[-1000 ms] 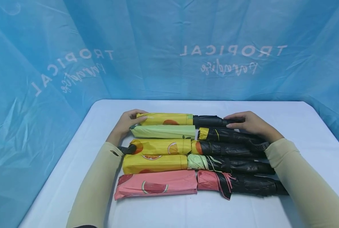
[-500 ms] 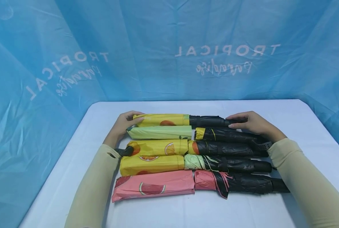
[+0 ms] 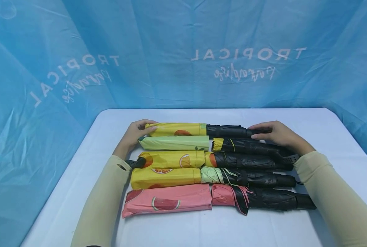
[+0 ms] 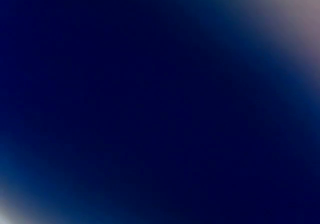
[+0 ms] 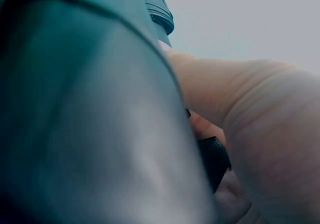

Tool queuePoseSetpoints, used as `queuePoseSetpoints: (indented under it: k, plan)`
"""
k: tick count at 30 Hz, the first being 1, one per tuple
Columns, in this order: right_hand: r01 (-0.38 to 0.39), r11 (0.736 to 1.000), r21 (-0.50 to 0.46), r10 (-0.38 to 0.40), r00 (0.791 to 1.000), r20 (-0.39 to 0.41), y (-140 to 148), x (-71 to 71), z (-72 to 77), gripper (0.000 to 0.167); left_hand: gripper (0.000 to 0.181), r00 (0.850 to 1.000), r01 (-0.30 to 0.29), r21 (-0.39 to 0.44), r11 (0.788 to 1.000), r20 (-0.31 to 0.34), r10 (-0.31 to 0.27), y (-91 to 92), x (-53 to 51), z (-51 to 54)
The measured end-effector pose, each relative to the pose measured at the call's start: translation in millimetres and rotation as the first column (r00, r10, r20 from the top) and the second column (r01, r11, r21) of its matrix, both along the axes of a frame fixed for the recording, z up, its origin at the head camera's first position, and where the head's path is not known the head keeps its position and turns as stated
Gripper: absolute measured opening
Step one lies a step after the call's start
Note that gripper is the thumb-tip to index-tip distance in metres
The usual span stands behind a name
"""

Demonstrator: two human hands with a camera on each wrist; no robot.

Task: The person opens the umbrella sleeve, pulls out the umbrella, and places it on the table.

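Note:
In the far row of the head view, my left hand (image 3: 133, 134) pinches the left end of a yellow fruit-print umbrella sleeve (image 3: 171, 129). A folded black umbrella (image 3: 224, 131) extends from the sleeve's right end. My right hand (image 3: 279, 133) holds that umbrella by its dark handle, thumb in front and fingers behind. The right wrist view shows my thumb (image 5: 210, 84) close up, beside a dark, blurred umbrella (image 5: 120, 124). The left wrist view is almost wholly dark.
Nearer rows pair a green sleeve (image 3: 177, 143), yellow sleeves (image 3: 168, 176) and a pink watermelon-print sleeve (image 3: 189, 199) with folded black umbrellas (image 3: 272, 199) on their right. All lie on a white table (image 3: 232, 230). A blue printed curtain (image 3: 183, 82) surrounds the far and side edges.
My right hand has shifted a little rightward with the handle, and more black umbrella shows between it and the yellow sleeve. My left hand stays at the sleeve's end. The head view has shifted slightly.

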State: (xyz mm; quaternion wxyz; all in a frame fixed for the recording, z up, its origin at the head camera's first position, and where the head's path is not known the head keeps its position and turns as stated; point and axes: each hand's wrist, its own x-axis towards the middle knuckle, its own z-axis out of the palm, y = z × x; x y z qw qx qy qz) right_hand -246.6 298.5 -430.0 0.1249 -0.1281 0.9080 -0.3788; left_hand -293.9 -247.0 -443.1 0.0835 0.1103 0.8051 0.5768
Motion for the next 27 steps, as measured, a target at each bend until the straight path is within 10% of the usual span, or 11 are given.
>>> queuePoseSetpoints:
  k: [27]
  plan:
    - [0.012,0.999,0.044,-0.012,1.0,-0.006,26.7,10.5,0.8,0.055,0.034,1.0,-0.001,0.029,1.0,0.009,0.001,0.4,0.6,-1.4]
